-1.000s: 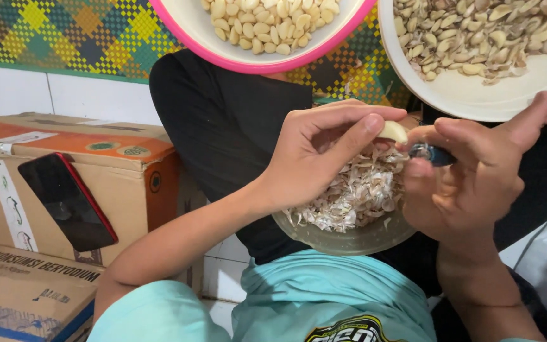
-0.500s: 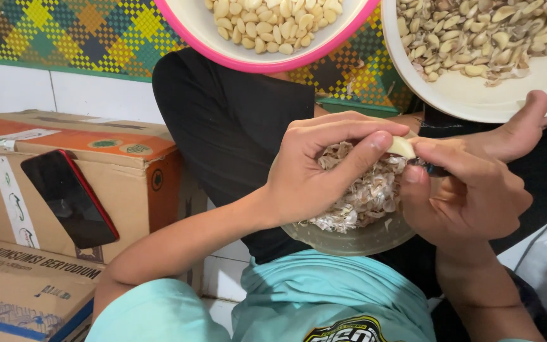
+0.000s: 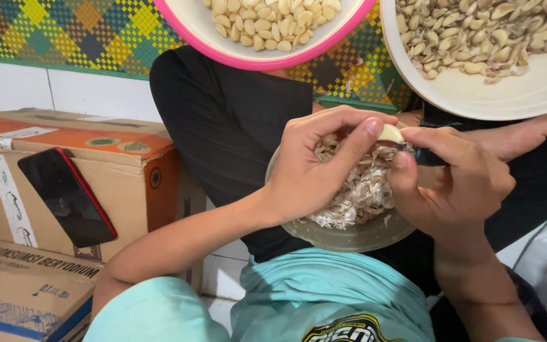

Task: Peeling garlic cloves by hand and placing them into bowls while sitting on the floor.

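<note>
- Left hand: fingers closed on a garlic clove, pinched at thumb and fingertip.
- Right hand: curled around a small knife, apparently blade to the clove; the edge is mostly hidden.
- Risk: the blade could slip off the clove into the left thumb.
- Clove: between both hands, above the far rim of the peel bowl.
- Beyond: pink bowl of peeled cloves; white bowl.
</note>
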